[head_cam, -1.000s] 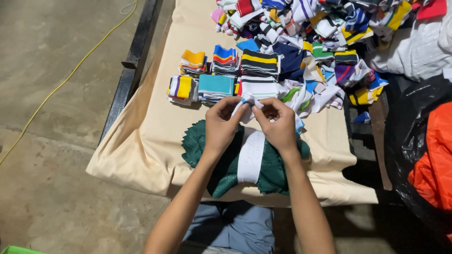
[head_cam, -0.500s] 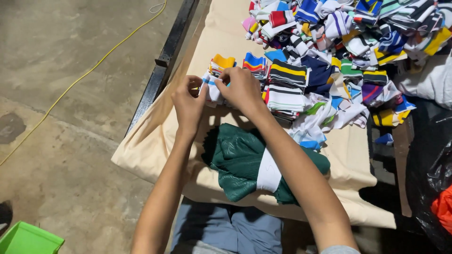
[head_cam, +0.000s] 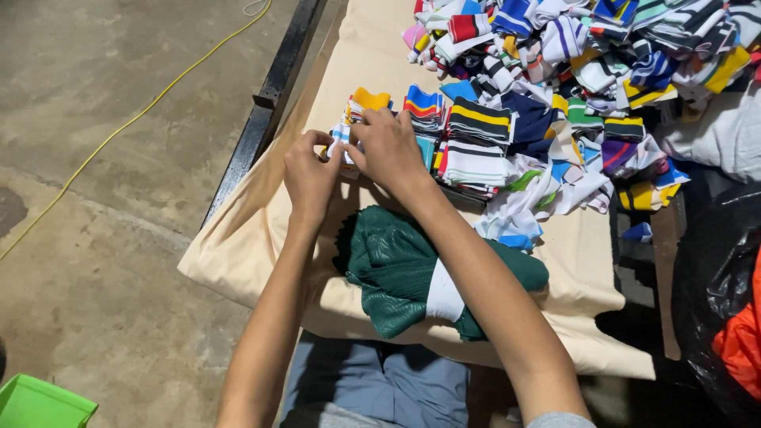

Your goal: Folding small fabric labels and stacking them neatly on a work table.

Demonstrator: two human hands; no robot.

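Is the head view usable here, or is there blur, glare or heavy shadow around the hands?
Head view: sharp and evenly lit on the left hand, right hand and striped fabric stacks; no glare; soft shadow beside the green garment; the right edge near the black plastic falls dark.

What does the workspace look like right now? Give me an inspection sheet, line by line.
Surface: table draped in beige cloth.
Job's things: small striped knit stack at the neat rows' left end.
Clutter: folded stacks; loose striped pile; green fabric bundle with white band.
Hands: left hand and right hand both on the small stack; fingers pinching its edge.
Cables: yellow cord on floor.
Surroundings: concrete floor; green bin; black bag.
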